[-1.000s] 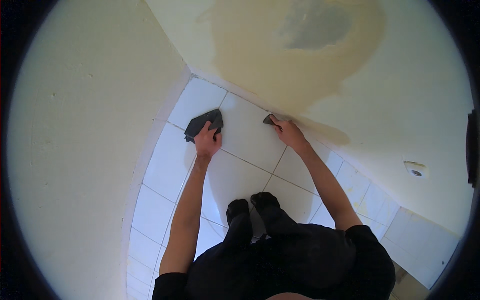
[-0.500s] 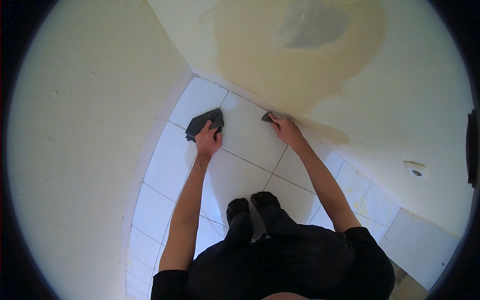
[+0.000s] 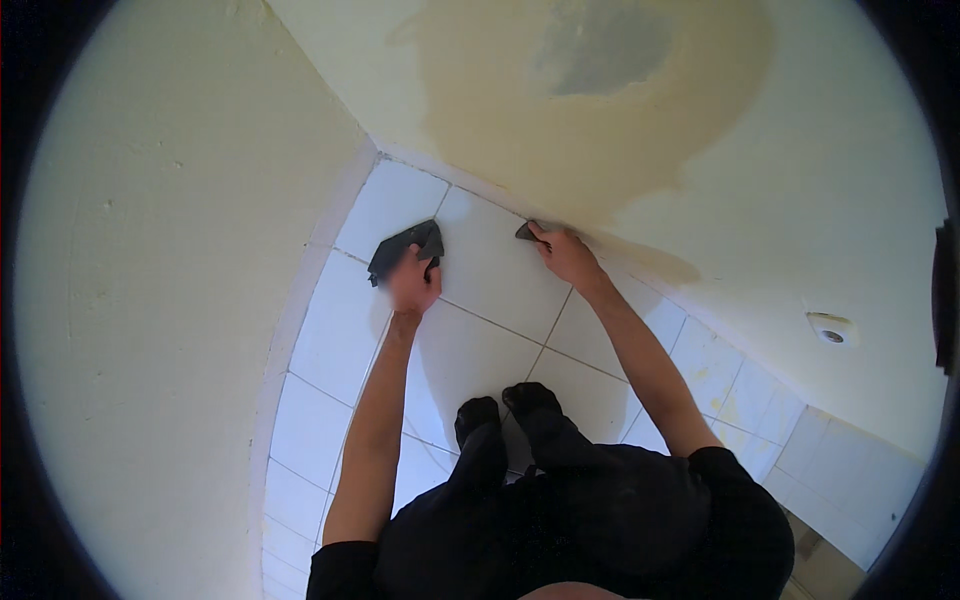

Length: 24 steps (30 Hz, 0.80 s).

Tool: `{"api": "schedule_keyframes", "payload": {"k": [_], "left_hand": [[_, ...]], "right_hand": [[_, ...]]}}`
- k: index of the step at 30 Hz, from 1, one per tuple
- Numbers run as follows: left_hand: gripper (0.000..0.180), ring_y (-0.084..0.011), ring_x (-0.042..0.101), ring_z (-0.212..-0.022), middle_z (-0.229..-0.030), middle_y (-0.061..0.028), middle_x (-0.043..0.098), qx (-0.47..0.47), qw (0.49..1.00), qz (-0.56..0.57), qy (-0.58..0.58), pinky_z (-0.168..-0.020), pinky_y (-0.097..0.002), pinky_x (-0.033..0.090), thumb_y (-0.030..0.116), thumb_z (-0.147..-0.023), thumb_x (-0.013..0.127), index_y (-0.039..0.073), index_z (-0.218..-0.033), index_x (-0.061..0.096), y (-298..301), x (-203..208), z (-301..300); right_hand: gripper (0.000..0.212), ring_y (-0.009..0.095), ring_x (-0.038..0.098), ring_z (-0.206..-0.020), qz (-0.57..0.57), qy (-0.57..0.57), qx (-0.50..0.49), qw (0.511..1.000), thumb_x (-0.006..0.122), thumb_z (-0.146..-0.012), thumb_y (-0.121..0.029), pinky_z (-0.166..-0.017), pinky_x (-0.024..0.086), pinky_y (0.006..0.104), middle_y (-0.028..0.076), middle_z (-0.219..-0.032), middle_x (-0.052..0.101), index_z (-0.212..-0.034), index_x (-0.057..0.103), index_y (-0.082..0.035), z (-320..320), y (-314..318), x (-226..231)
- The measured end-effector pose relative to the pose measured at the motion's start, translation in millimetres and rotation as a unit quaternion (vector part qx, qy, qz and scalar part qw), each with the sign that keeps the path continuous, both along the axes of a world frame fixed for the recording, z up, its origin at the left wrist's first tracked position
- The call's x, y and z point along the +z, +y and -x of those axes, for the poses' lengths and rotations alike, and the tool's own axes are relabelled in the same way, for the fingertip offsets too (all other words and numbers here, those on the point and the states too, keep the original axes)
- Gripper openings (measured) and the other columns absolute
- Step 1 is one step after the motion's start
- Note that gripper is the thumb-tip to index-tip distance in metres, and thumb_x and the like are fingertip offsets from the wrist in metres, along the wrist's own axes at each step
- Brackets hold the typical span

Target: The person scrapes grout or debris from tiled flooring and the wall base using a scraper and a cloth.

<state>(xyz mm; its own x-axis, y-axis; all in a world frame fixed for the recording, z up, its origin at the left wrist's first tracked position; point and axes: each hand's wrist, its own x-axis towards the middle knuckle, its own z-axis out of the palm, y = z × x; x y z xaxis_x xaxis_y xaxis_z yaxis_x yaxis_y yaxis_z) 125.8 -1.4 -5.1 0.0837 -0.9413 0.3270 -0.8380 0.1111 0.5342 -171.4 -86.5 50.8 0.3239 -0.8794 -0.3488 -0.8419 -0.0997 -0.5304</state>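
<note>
My left hand (image 3: 412, 285) is closed on a dark crumpled piece, probably a cloth (image 3: 405, 243), held at the white tiled floor near the corner. Its fingers are partly folded into the dark folds, and the hand is a little blurred. Over by the foot of the right-hand wall, my right hand (image 3: 570, 258) pinches a small, thin dark piece with a rounded edge (image 3: 525, 231). That piece is close to the joint between floor and wall; its exact kind cannot be made out.
A plain cream wall (image 3: 190, 280) rises on the left. The wall on the right (image 3: 700, 180) has a large tan patch (image 3: 480, 100) with a grey area (image 3: 605, 50) inside it. A white wall fitting (image 3: 832, 332) sits lower right. My feet in dark socks (image 3: 530, 398) stand on the tiles.
The view has shifted slightly. My right hand and its dark piece have moved a little left along the wall's foot; the left hand stays on the dark cloth.
</note>
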Motion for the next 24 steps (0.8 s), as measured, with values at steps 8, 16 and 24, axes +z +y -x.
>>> {"api": "schedule_keyframes", "payload": {"k": [8, 16, 24], "left_hand": [[0.021, -0.0353, 0.065, -0.077, -0.111, -0.0210, 0.063, 0.008, 1.000, 0.005, -0.007, -0.068, -0.0416, 0.056, 0.011, -0.071, 0.062, 0.004, -0.089, 0.071, 1.9, -13.3, -2.6], [0.020, -0.0364, 0.065, -0.079, -0.114, -0.0220, 0.063, -0.002, 1.000, 0.015, -0.005, -0.068, -0.0416, 0.055, 0.012, -0.071, 0.063, 0.004, -0.087, 0.071, -1.2, -9.5, -1.1], [0.018, -0.0359, 0.064, -0.077, -0.107, -0.0182, 0.063, -0.003, 1.000, 0.000, 0.013, -0.068, -0.0426, 0.055, 0.011, -0.071, 0.062, 0.003, -0.085, 0.069, -3.3, -1.2, 0.8]], "right_hand": [[0.042, 0.036, 0.063, -0.070, 0.056, 0.026, 0.016, 0.998, 0.055, -0.093, -0.018, -0.071, 0.052, 0.0459, 0.020, -0.076, 0.064, -0.134, 0.055, -0.024, 6.4, 5.2, -10.5], [0.041, 0.039, 0.063, -0.075, 0.051, 0.016, 0.026, 0.998, 0.054, -0.093, -0.018, -0.072, 0.052, 0.0480, 0.023, -0.080, 0.064, -0.134, 0.055, -0.021, 14.5, 6.6, -16.9], [0.043, 0.038, 0.063, -0.067, 0.078, 0.011, 0.049, 0.996, 0.055, -0.093, -0.017, -0.068, 0.051, 0.0467, 0.021, -0.075, 0.064, -0.136, 0.054, -0.019, 15.6, 8.3, -16.5]]}}
